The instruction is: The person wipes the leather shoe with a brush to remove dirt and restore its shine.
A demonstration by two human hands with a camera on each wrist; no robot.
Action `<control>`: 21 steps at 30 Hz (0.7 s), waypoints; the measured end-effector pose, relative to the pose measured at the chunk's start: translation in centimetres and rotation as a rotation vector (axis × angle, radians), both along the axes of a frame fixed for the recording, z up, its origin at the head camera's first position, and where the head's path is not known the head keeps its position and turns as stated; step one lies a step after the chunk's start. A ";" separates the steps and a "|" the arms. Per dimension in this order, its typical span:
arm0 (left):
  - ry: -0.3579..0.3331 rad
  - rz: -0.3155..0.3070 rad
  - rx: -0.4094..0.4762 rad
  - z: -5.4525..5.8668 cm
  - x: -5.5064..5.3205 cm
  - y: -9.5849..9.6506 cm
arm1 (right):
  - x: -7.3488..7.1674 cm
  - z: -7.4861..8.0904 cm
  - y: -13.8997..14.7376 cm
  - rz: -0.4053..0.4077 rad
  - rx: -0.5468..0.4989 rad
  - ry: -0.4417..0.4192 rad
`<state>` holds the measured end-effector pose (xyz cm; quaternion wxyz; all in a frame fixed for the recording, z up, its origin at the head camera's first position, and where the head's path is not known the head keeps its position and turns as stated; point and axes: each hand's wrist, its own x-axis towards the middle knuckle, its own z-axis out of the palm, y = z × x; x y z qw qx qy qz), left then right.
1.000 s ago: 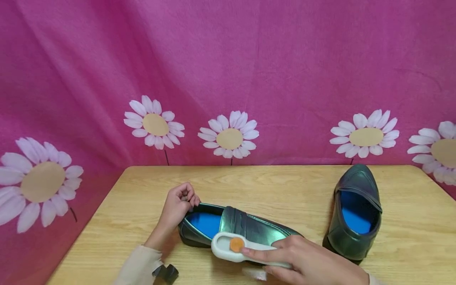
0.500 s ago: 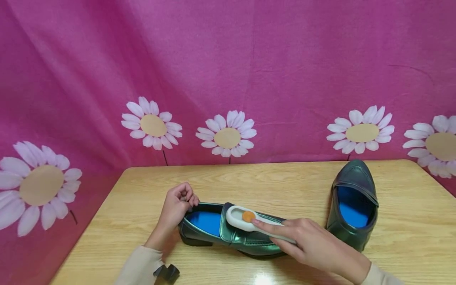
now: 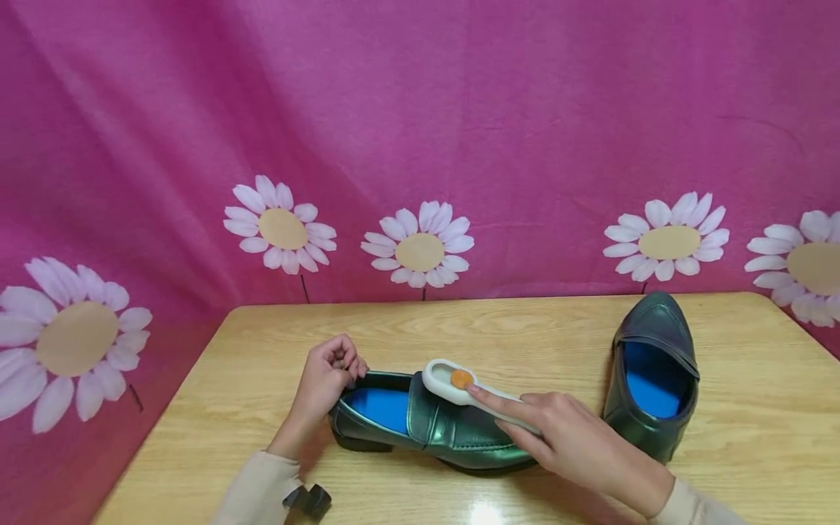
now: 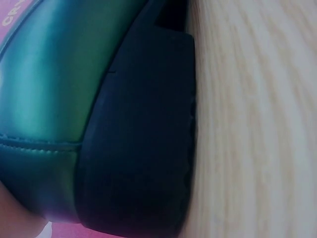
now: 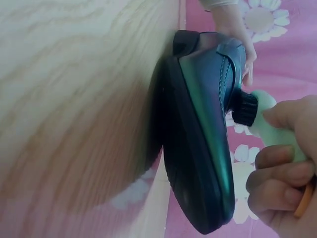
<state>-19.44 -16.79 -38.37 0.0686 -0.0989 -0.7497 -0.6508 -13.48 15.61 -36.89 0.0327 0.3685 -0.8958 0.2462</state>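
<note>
A dark green loafer [image 3: 453,430] with a blue insole lies lengthwise on the table, toe to the right. My left hand [image 3: 328,379] holds its back rim at the heel with curled fingers. In the left wrist view the black heel block [image 4: 138,134] fills much of the picture. My right hand [image 3: 558,430] grips the handle of a white shoe brush [image 3: 438,390], index finger stretched to its orange button [image 3: 462,378]. In the right wrist view the brush's black bristles [image 5: 245,108] touch the top of the loafer.
A second matching loafer [image 3: 656,379] stands at the right, toe toward the back. Near my left sleeve a small black object [image 3: 308,503] is seen. Behind the wooden table [image 3: 262,343] hangs a pink cloth [image 3: 525,146] with printed daisies.
The right hand has carried the brush from the loafer's near side up over its top, then slightly farther toward the far side. My left hand keeps its hold on the heel.
</note>
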 end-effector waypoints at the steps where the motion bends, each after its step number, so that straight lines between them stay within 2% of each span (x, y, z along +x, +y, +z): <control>1: 0.001 -0.003 0.001 0.0 0.0 0.1 | 0.0 -0.1 0.1 -0.010 -0.002 0.007; 5: -0.009 -0.005 0.006 -0.1 -0.1 0.2 | -0.1 -0.3 0.3 -0.041 0.004 0.030; 12: -0.007 -0.005 0.001 0.0 -0.5 0.5 | -0.3 -0.1 0.3 -0.114 0.007 -0.066; 15: -0.002 -0.012 0.007 0.1 -0.5 0.5 | -0.5 -0.2 0.4 -0.149 0.028 -0.032; 17: -0.003 -0.009 0.012 0.1 -0.5 0.5 | -0.4 -0.4 0.6 -0.143 0.044 -0.006; 20: -0.009 0.004 0.005 0.1 -0.3 0.3 | 0.4 -0.5 1.2 -0.105 0.051 -0.067; 21: -0.010 0.008 0.002 0.1 -0.2 0.2 | 0.9 -0.4 1.5 -0.084 0.043 -0.140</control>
